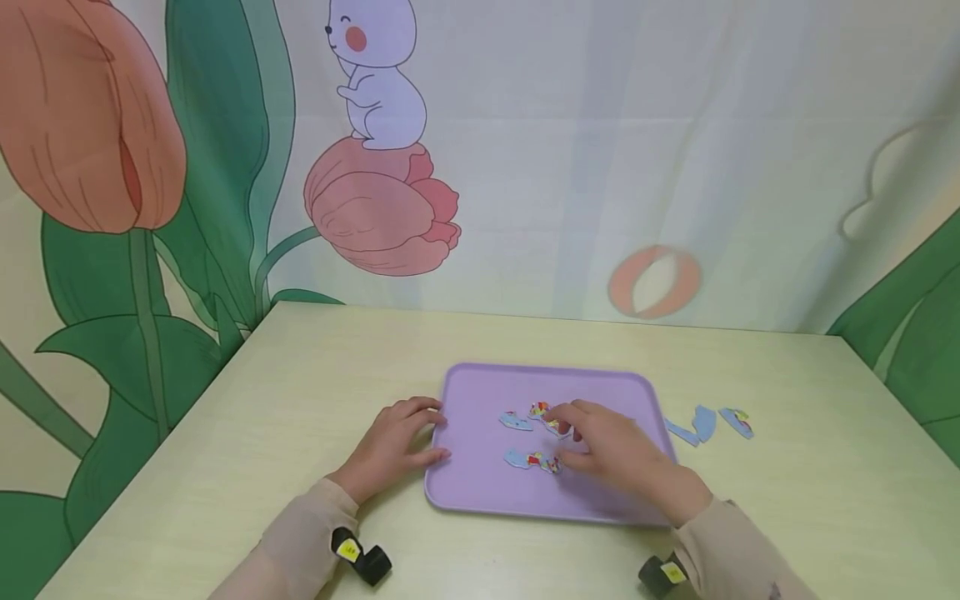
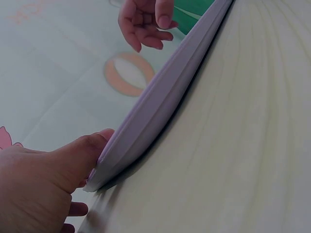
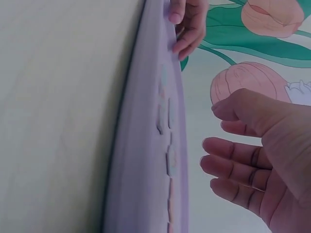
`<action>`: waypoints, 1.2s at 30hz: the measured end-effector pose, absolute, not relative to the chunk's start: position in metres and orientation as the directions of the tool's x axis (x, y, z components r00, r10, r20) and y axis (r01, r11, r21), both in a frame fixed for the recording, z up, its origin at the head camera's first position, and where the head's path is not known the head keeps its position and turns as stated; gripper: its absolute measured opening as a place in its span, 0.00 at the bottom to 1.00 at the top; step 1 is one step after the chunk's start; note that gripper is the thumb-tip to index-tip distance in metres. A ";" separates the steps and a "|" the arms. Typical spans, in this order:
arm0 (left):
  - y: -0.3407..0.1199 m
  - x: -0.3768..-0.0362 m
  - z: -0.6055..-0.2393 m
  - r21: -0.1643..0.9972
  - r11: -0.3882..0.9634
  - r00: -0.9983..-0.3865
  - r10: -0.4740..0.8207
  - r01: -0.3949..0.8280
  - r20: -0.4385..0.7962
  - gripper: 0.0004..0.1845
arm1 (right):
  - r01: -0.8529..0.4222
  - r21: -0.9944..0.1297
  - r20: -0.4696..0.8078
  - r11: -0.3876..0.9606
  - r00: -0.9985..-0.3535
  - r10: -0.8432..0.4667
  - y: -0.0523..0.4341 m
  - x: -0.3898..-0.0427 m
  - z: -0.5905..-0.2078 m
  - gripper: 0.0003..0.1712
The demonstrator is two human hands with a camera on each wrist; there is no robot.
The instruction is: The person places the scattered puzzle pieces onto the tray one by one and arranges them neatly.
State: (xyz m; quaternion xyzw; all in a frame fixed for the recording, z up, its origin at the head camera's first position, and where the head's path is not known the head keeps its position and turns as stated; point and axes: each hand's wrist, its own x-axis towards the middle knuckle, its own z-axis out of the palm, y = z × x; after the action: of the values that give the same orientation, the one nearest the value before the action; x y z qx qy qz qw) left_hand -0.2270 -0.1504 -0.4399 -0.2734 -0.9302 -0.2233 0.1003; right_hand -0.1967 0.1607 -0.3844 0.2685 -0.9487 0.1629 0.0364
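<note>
A lilac tray [image 1: 472, 487] lies on the table with flat, irregular puzzle pieces on it. Two light blue and multicoloured pieces sit joined or touching in the lower group [image 1: 534, 460]. Above them are a blue piece [image 1: 516, 421] and a colourful piece [image 1: 538, 409], partly covered by fingers. My left hand [image 1: 388, 446] rests against the tray's left rim, its thumb touching the edge. Over the pieces hovers my right hand [image 1: 622, 442], fingers loosely bent. The right wrist view shows nothing between that hand's [image 3: 252, 150] thumb and fingers.
Right of the tray, more pieces lie on the pale wood table [image 1: 360, 358]: a thin blue strip [image 1: 682, 432], a plain blue piece [image 1: 704, 423] and a patterned one [image 1: 737, 422]. A printed curtain [image 1: 525, 167] hangs behind the table's far edge.
</note>
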 end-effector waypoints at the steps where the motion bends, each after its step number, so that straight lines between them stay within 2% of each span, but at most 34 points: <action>1: -0.151 -0.227 -0.440 0.360 0.750 -0.830 0.465 0.554 0.310 0.22 | -0.525 -0.287 0.168 0.801 -0.851 -0.497 0.163 -0.197 -0.383 0.22; 9: -0.151 -0.227 -0.440 0.363 0.745 -0.826 0.466 0.559 0.316 0.22 | -0.590 -0.270 0.300 0.761 -0.803 -0.516 0.182 -0.197 -0.373 0.19; 26: -0.151 -0.226 -0.440 0.366 0.748 -0.830 0.462 0.554 0.312 0.22 | -0.525 -0.331 0.411 0.784 -0.828 -0.381 0.225 -0.199 -0.360 0.18; 36: -0.151 -0.226 -0.439 0.358 0.753 -0.831 0.462 0.552 0.309 0.22 | -0.377 -0.358 0.311 0.854 -0.911 -0.272 0.262 -0.207 -0.357 0.15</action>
State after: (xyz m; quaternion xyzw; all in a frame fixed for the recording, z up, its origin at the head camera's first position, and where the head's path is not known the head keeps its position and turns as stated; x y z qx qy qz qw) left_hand -0.2263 -0.1511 -0.4394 -0.2723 -0.9308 -0.2217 0.1012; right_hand -0.2072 0.2621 -0.3568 0.1701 -0.9546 0.2099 0.1257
